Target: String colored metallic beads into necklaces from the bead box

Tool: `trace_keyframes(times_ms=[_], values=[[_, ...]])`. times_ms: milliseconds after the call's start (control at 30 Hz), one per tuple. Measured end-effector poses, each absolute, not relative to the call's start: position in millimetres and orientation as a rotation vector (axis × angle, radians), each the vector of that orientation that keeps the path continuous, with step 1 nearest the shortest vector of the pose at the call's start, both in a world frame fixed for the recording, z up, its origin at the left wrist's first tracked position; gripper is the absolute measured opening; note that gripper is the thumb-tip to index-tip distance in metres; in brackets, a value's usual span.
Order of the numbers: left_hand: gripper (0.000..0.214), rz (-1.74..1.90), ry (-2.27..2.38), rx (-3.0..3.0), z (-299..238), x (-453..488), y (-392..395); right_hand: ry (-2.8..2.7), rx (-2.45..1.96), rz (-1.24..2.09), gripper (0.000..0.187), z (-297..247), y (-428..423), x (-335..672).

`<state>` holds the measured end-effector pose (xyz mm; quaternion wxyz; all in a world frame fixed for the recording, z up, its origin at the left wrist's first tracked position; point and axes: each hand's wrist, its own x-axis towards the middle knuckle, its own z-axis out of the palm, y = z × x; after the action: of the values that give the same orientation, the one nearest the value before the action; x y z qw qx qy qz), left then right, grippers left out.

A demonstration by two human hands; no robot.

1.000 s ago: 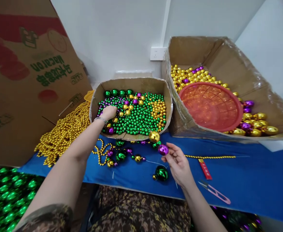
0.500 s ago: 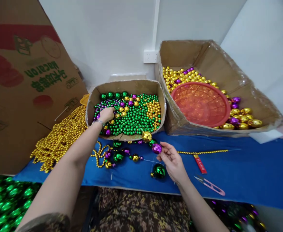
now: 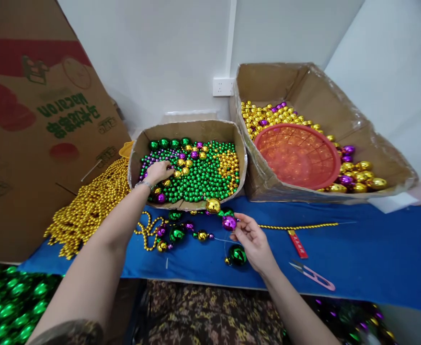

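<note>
My left hand (image 3: pixel 159 171) reaches into a small cardboard box (image 3: pixel 242 158) full of green, gold and purple beads; its fingers are curled down into the beads at the box's left side. My right hand (image 3: pixel 252 241) hovers over the blue table cover (image 3: pixel 357 249) and pinches a thin wire just behind a purple ball (image 3: pixel 229 223). A gold ball (image 3: pixel 213 205) sits on the same strand past it. A green ball (image 3: pixel 238 254) lies just left of my right palm. More strung balls (image 3: pixel 176 233) lie between my arms.
A large cardboard box (image 3: pixel 386 143) at the right holds gold and purple balls and a red plastic basket (image 3: pixel 298 155). Gold bead strands (image 3: pixel 88 206) pile at the left. Thread snips (image 3: pixel 312 276) and a red lighter (image 3: pixel 298 244) lie right of my hand. Green beads (image 3: pixel 9 302) fill a container below left.
My left hand has shifted slightly within the bead box. My right hand with the purple ball has drifted a little left and down. The view has tilted a bit.
</note>
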<state>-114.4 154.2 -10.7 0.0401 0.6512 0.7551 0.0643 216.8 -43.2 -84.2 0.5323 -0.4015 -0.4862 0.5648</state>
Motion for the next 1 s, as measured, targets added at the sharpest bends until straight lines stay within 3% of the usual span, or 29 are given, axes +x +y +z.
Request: trace_keyframes(times_ms=[133, 300, 433, 667, 1000], values=[[0.041, 0.511, 2.143, 1.965, 1, -99, 132, -1.111, -0.975, 1.363, 0.037, -78, -44, 215], [0.037, 1.169, 1.252, 1.238, 6, -58, 83, -1.144, -0.995, 1.311, 0.038, -68, -46, 213], [0.027, 1.122, 0.905, 0.967, 3, -30, 50, -1.207, -0.996, 1.253, 0.036, -66, -46, 213], [0.017, 1.097, 0.799, 0.89, -2, -12, 28, -1.256, -1.016, 1.197, 0.037, -65, -49, 218], [0.024, 1.137, 0.749, 0.857, -2, -9, 20, -1.267, -1.036, 1.193, 0.035, -64, -51, 223]])
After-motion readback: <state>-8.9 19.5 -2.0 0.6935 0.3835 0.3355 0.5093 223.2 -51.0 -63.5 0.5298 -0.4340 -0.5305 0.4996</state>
